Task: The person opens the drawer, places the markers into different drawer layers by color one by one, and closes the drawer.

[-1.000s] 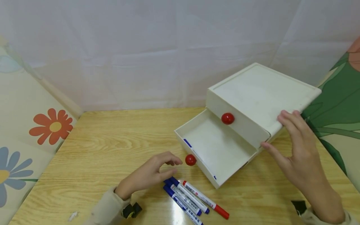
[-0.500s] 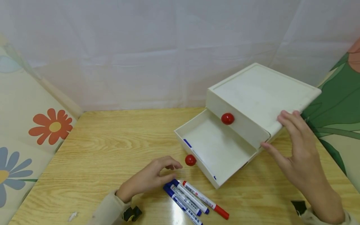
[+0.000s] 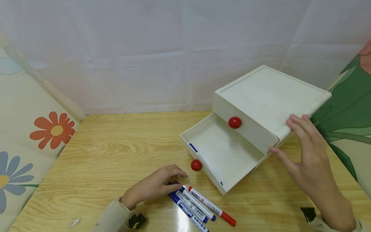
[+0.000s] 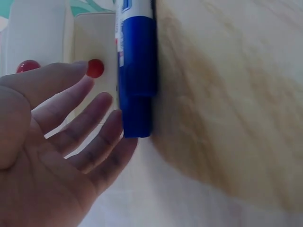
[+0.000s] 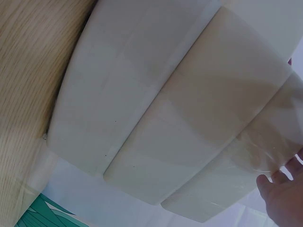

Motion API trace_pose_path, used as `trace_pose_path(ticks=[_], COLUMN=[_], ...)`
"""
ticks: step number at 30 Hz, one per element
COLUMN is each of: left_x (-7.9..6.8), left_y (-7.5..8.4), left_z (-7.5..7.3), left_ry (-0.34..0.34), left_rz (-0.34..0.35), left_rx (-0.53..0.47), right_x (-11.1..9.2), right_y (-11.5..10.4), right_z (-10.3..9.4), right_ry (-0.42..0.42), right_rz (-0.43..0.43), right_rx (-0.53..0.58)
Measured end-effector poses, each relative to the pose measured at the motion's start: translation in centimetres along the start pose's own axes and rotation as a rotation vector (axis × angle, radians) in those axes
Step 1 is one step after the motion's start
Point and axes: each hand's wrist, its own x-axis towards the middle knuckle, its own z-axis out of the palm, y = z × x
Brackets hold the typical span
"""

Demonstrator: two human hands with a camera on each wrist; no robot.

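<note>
My left hand (image 3: 157, 184) is over the blue caps of the whiteboard markers, fingers loosely bent and holding nothing. Three markers with blue caps (image 3: 193, 203) lie side by side, next to a red-capped marker (image 3: 211, 205). In the left wrist view, a blue cap (image 4: 138, 61) is just beyond my fingertips; whether they touch it I cannot tell. My right hand (image 3: 313, 161) rests on the right side edge of a white drawer box (image 3: 275, 100), thumb near its front corner. The lower drawer (image 3: 232, 151) is pulled out. Blue bits, perhaps a mostly hidden marker, show along its front wall.
Red round knobs sit on the upper drawer front (image 3: 252, 124) and the lower one. A small white scrap (image 3: 75, 223) lies on the wooden table (image 3: 121, 138) at front left. A white cloth (image 3: 139, 58) hangs behind, with flower-patterned panels at both sides.
My left hand has drifted slightly towards the table's near side, its thumb now over the blue caps. The right hand, drawer box and markers look unchanged.
</note>
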Motion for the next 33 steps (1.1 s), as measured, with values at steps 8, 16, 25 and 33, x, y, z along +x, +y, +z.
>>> trace_pose_path(ticks=[8, 16, 25, 33], left_x=[0.04, 0.08, 0.18, 0.49], left_y=[-0.64, -0.67, -0.23, -0.28], left_z=[0.55, 0.86, 0.68, 0.86], left_ry=[-0.065, -0.056, -0.041, -0.04], left_rz=[-0.037, -0.046, -0.039, -0.063], left_rx=[0.077, 0.076, 0.123, 0.168], right_x=[-0.03, 0.05, 0.19, 0.13], right_y=[0.09, 0.07, -0.03, -0.05], right_z=[-0.05, -0.08, -0.05, -0.01], right_ry=[0.006, 0.012, 0.015, 0.001], right_rz=[-0.002, -0.008, -0.008, 0.001], right_rx=[0.004, 0.008, 0.016, 0.012])
